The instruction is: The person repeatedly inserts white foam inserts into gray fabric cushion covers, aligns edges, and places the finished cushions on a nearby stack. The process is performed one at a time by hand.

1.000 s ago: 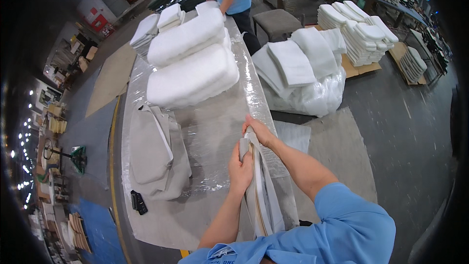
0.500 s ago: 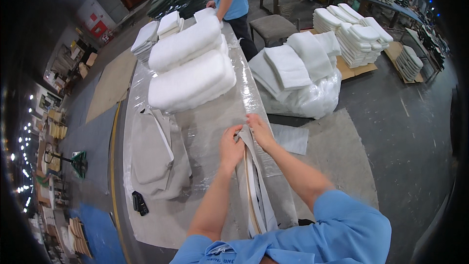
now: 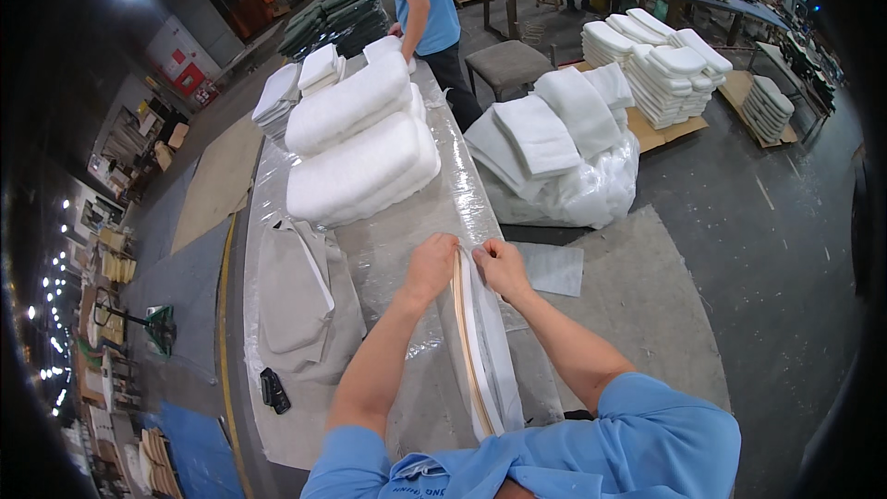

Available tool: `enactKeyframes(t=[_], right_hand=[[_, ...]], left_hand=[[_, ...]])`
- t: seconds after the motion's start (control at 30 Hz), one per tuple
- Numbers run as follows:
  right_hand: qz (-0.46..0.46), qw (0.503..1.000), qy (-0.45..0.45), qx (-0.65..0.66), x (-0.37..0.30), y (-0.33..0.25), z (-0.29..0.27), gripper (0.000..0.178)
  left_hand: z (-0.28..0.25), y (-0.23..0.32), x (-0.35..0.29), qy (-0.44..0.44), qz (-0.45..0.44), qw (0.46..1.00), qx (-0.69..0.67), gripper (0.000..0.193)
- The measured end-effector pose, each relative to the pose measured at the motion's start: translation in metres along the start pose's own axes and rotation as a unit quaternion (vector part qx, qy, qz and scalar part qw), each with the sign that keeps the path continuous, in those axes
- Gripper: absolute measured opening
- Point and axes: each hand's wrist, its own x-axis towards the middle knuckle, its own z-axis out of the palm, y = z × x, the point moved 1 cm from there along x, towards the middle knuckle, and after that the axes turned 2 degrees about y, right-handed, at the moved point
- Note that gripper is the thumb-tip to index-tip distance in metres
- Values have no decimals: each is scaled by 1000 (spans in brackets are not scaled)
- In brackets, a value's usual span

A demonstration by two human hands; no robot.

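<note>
A long, narrow fabric cover (image 3: 492,360), pale grey and white, runs from my body toward the middle of the table. Along its left side goes a tan zipper strip (image 3: 467,346). At the cover's far end my left hand (image 3: 431,268) pinches the left edge, fingers closed. My right hand (image 3: 502,270), also closed, grips the opposite edge, and a narrow gap parts the two hands. Left of my arms lies a folded stack of grey fabric covers (image 3: 300,300), with a small black object (image 3: 274,391) near its lower edge.
Thick white padding pieces (image 3: 360,171) are stacked farther up the plastic-covered table (image 3: 443,208). A bagged heap of white padding (image 3: 554,157) stands on the floor to the right. Beyond the table's far end, a co-worker in a blue shirt (image 3: 425,0) stands near a grey stool (image 3: 508,65).
My hands have shifted slightly, and the right one has closed on the edge from a looser hold. The cover's far end is spread wider, with more white showing.
</note>
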Motion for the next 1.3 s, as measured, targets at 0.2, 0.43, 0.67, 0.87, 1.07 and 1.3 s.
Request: enactKeyframes(t=[0.2,0.43,0.67,0.87,1.07,1.3], right_hand=[[-18,1000,-24,-3,3,2,3,29],[-41,996,-73,31,9,7,4,27],[-109,992,-53,34,2,-6,15,27],[-93,976,-187,70,-1,-11,41,32],[113,979,-129,108,63,69,41,49],[56,957,-91,269,21,-36,54,60]], left_hand=[[-12,0,-5,5,-20,999,-41,18],[-10,20,-4,6,-49,996,-78,16],[25,19,-15,152,-143,968,-141,10],[21,-6,-63,222,-279,913,-200,5],[52,-11,-43,181,-282,861,-383,11],[-21,22,-32,148,-270,761,-571,54]])
